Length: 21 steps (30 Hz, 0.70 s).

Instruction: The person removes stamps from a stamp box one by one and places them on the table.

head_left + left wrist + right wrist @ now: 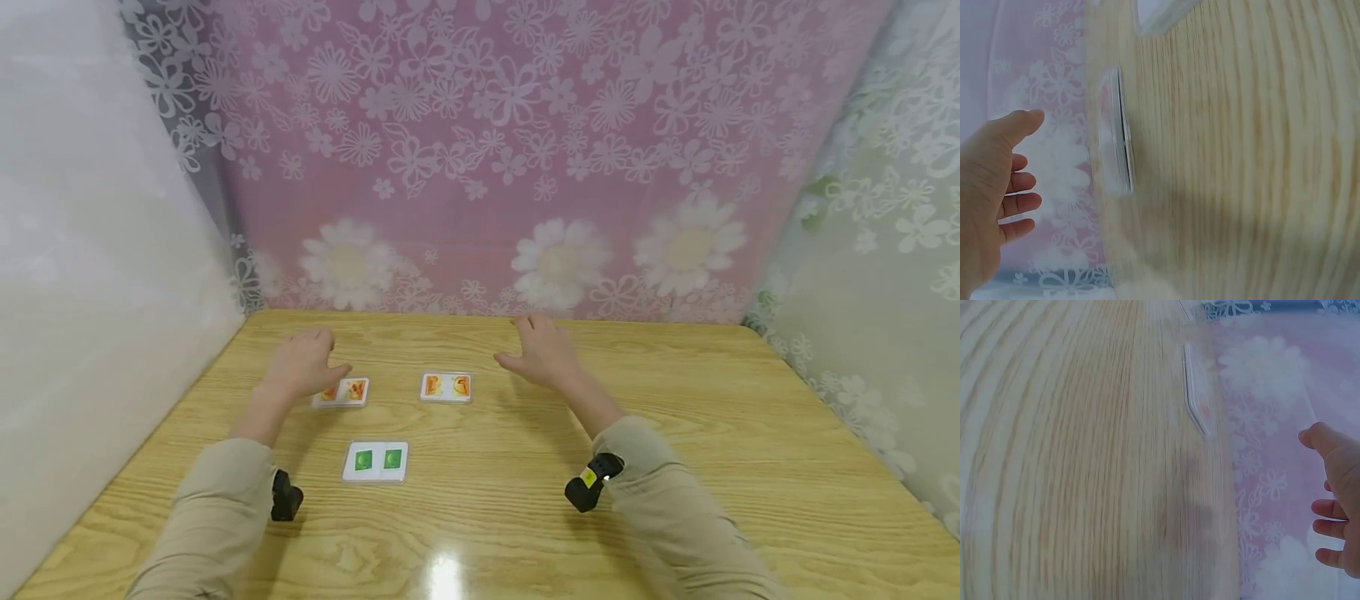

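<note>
Head view showed the left hand (302,365) spread loosely, holding nothing, above the left orange card (347,393); the right hand (546,354), likewise relaxed and unladen, lay much farther from it. That card's long axis ran sideways, from one hand toward the other. Between the hands sat a second orange card (446,387); a green card (377,462) lay between the forearms, closer to the left.

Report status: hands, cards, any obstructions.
Left hand and right hand open, empty. Green card, left orange card, right orange card flat on table. Left hand partly hides left orange card in head view.
</note>
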Motion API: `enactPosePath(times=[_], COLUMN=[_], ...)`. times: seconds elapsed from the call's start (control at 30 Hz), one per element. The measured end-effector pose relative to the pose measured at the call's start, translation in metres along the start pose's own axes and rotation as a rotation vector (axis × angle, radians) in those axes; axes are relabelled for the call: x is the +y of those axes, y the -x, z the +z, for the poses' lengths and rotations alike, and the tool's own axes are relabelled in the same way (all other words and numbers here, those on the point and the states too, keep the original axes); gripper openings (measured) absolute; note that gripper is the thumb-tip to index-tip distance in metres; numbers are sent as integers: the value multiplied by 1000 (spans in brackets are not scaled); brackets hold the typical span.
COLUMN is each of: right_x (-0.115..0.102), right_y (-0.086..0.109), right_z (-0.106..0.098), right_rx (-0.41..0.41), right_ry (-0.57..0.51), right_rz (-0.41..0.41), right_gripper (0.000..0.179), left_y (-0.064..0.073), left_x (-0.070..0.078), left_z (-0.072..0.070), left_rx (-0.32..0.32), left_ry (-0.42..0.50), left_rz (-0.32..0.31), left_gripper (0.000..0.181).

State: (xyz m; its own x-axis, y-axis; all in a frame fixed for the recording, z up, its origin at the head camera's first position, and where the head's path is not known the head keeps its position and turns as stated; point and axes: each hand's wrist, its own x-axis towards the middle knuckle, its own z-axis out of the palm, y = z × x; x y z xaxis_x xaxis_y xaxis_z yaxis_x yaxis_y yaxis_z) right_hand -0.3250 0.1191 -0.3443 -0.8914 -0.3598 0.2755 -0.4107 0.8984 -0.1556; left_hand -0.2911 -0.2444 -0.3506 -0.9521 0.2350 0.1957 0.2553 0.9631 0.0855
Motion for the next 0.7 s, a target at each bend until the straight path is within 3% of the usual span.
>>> enactPosePath(times=[0.4,0.7], right_x=[-46,-76], right_y=[-17,-26], right_z=[8,19], right_rx=[-85,-153], right_ry=[11,4], right_rz=[-79,-137], right_gripper=[68,72], left_y=[9,12], left_x=[-25,-30], left_z=[0,2], left_rx=[-45,-77], left_ry=[19,29], left_rz=[7,-21], left_gripper=[44,55])
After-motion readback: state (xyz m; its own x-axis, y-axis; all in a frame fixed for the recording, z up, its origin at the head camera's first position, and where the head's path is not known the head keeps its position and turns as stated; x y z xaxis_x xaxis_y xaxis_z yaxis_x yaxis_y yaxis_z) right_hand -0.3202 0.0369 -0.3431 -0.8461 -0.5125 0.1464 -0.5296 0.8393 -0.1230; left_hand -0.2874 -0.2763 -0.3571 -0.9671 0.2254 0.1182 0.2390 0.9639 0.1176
